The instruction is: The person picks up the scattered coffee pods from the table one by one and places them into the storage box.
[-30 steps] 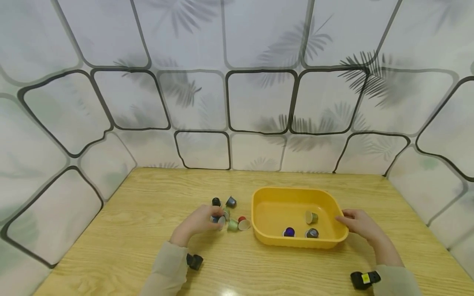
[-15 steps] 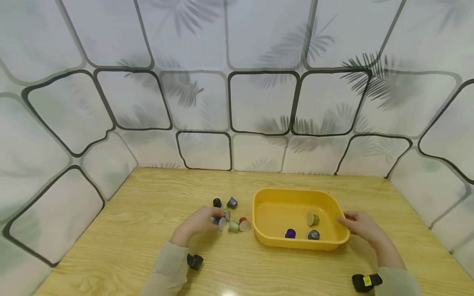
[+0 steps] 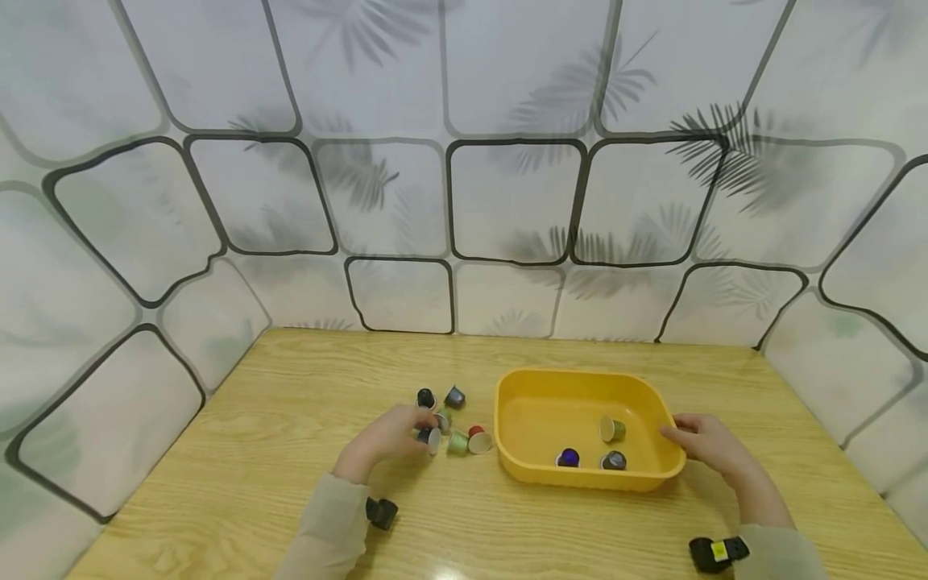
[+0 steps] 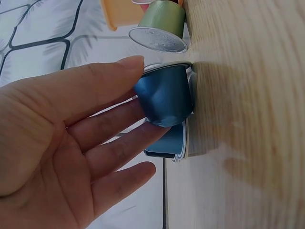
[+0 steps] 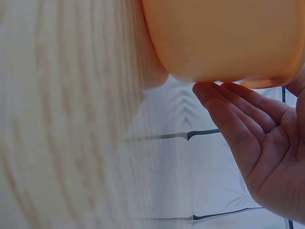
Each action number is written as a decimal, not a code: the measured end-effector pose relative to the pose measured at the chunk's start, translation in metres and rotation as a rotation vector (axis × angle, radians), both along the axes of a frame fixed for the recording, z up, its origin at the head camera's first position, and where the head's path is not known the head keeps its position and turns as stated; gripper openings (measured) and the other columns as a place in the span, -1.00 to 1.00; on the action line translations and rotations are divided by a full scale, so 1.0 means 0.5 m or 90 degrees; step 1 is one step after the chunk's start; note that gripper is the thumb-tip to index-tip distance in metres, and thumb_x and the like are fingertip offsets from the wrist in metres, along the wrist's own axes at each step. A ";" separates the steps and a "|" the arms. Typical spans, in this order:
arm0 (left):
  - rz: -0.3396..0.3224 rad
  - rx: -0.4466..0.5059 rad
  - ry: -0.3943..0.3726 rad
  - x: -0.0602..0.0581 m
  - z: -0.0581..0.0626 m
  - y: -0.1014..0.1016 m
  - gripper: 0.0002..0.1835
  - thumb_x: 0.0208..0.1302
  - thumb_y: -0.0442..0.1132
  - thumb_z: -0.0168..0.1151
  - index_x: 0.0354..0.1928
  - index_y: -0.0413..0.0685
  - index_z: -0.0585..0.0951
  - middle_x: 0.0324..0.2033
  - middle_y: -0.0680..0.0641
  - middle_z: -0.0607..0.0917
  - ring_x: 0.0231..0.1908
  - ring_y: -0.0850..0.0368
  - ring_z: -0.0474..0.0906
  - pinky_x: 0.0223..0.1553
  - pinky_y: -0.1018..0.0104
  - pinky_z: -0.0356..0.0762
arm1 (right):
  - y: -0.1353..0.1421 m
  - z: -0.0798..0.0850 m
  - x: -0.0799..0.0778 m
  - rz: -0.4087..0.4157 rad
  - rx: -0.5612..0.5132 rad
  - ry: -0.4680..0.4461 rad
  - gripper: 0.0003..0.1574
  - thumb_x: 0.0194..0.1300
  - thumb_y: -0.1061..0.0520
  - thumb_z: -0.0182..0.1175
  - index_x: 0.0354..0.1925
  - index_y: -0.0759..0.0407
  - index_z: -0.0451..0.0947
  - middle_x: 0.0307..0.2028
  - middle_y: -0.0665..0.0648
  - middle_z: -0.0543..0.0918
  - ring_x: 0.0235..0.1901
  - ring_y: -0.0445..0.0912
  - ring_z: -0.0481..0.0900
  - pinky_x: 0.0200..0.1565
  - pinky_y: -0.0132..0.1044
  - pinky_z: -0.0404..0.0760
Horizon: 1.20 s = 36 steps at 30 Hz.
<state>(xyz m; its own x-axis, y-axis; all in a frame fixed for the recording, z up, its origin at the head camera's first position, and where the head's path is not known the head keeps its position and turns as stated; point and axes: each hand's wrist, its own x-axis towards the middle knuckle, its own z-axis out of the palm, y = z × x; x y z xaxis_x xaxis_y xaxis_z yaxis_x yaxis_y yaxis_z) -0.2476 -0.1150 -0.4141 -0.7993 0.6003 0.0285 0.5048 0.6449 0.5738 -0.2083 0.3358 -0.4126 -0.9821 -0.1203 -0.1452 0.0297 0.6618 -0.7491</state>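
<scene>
A blue coffee capsule [image 4: 167, 95] lies on its side at the fingertips of my left hand [image 3: 386, 439]. In the left wrist view the thumb is at its rim and the fingers at its far side, pinching it. Another blue capsule [image 4: 167, 143] sits right behind it, and a green capsule [image 4: 164, 24] lies a little apart. My right hand [image 3: 709, 443] grips the right end of a yellow tray [image 3: 590, 477], thumb over the rim and fingers against the outer wall. Inside the tray are a green capsule [image 3: 616, 429], a purple capsule [image 3: 569, 457] and a grey capsule [image 3: 614, 460].
Several capsules lie left of the tray, among them a black capsule [image 3: 424, 397], a dark grey capsule [image 3: 455, 396] and a red capsule [image 3: 478, 441] close to the tray's wall. Patterned panels [image 3: 507, 201] enclose the wooden table [image 3: 312, 362] at the back and sides.
The blue capsule at my left fingertips has shifted and turned slightly, and its pale lid faces differently. My left hand has barely moved. My right hand keeps its place on the tray.
</scene>
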 end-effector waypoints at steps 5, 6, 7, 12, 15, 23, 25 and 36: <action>-0.005 -0.014 -0.007 -0.001 -0.003 0.002 -0.74 0.01 -0.43 0.24 -0.19 -0.28 0.55 -0.19 -0.16 0.58 -0.12 -0.06 0.47 -0.10 0.08 0.41 | 0.001 0.000 0.001 -0.001 0.000 0.002 -0.33 0.29 0.02 -0.01 0.06 0.62 0.24 -0.10 0.41 0.49 -0.16 0.09 0.49 -0.21 -0.14 0.54; -0.006 -0.018 -0.011 -0.001 -0.004 0.002 -0.74 0.01 -0.43 0.24 -0.18 -0.27 0.56 -0.19 -0.15 0.58 -0.12 -0.05 0.47 -0.10 0.09 0.41 | 0.001 0.000 0.001 -0.001 0.000 0.002 -0.34 0.29 0.02 -0.01 0.06 0.63 0.24 -0.10 0.41 0.49 -0.16 0.09 0.49 -0.21 -0.14 0.54; -0.004 -0.021 -0.016 0.000 -0.004 0.002 -0.74 0.01 -0.43 0.24 -0.18 -0.26 0.56 -0.19 -0.14 0.58 -0.12 -0.04 0.46 -0.10 0.09 0.41 | 0.001 0.000 0.001 0.000 -0.001 0.003 -0.34 0.29 0.03 -0.01 0.06 0.63 0.24 -0.10 0.41 0.49 -0.17 0.09 0.49 -0.21 -0.14 0.54; -0.002 -0.031 -0.030 0.006 0.000 0.004 -0.72 0.01 -0.42 0.25 -0.16 -0.25 0.57 -0.17 -0.12 0.58 -0.11 -0.05 0.45 -0.10 0.09 0.41 | 0.000 0.003 0.003 0.000 -0.004 0.003 -0.35 0.29 0.04 -0.01 0.05 0.63 0.25 -0.12 0.41 0.50 -0.17 0.09 0.50 -0.22 -0.14 0.54; -0.002 -0.036 -0.026 0.008 0.002 0.004 -0.71 0.00 -0.42 0.25 -0.15 -0.26 0.57 -0.17 -0.13 0.58 -0.11 -0.06 0.46 -0.10 0.09 0.41 | 0.000 0.004 0.002 -0.003 -0.001 0.005 -0.36 0.29 0.04 -0.01 0.04 0.62 0.27 -0.13 0.38 0.51 -0.19 0.06 0.50 -0.22 -0.15 0.54; -0.014 -0.062 0.005 0.009 0.004 0.004 -0.68 -0.05 -0.43 0.28 -0.16 -0.28 0.57 -0.20 -0.14 0.58 -0.13 -0.08 0.47 -0.12 0.09 0.42 | 0.001 0.003 0.001 -0.004 0.004 0.007 -0.35 0.29 0.01 0.00 0.04 0.59 0.29 -0.14 0.34 0.52 -0.21 0.02 0.50 -0.22 -0.16 0.54; -0.012 -0.071 0.009 0.009 0.004 0.003 -0.67 -0.06 -0.42 0.29 -0.16 -0.27 0.57 -0.19 -0.13 0.58 -0.13 -0.07 0.47 -0.11 0.09 0.42 | 0.001 0.002 0.000 -0.002 0.002 0.007 -0.37 0.30 0.01 -0.01 0.04 0.58 0.30 -0.14 0.34 0.53 -0.22 0.00 0.50 -0.23 -0.16 0.54; -0.014 -0.082 0.017 0.006 -0.007 0.004 -0.67 -0.06 -0.39 0.31 -0.16 -0.23 0.57 -0.19 -0.14 0.58 -0.12 -0.07 0.47 -0.11 0.08 0.41 | 0.001 -0.002 0.001 -0.003 -0.005 0.005 -0.36 0.29 0.02 0.00 0.04 0.60 0.28 -0.12 0.37 0.51 -0.20 0.04 0.51 -0.21 -0.14 0.54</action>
<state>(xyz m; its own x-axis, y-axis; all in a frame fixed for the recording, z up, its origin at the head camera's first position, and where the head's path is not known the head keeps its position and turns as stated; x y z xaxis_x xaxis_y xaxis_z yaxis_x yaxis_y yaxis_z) -0.2446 -0.1131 -0.4174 -0.7863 0.6171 -0.0290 0.5332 0.7016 0.4727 -0.2078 0.3360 -0.4134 -0.9837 -0.1163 -0.1372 0.0276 0.6561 -0.7542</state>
